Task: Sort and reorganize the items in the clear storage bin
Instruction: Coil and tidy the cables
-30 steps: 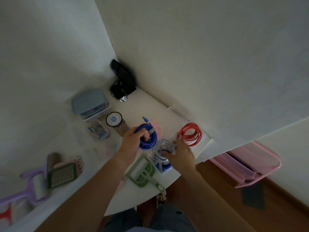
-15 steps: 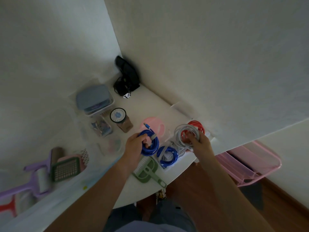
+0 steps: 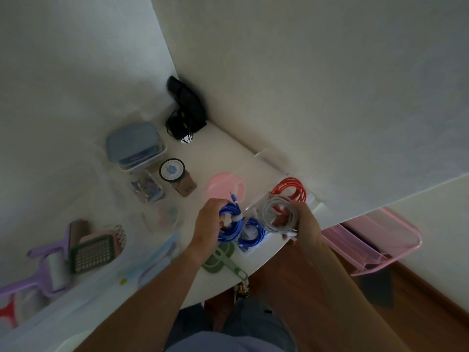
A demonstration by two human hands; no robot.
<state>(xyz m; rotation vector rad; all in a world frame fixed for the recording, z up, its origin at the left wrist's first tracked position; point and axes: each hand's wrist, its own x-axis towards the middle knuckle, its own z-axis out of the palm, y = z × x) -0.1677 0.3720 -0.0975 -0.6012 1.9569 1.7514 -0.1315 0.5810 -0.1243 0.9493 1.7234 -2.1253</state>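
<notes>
Reaching forward over the white counter, the left hand grips a coiled blue cable while the right hand holds a coiled white cable just beside it.

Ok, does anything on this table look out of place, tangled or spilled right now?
Nothing spilled or damaged. The cables are all neatly coiled: the left hand grips a blue coil, the right hand holds a white coil, and a red coil lies flat. Only the green dustpan pokes its handle past the table edge.
</notes>
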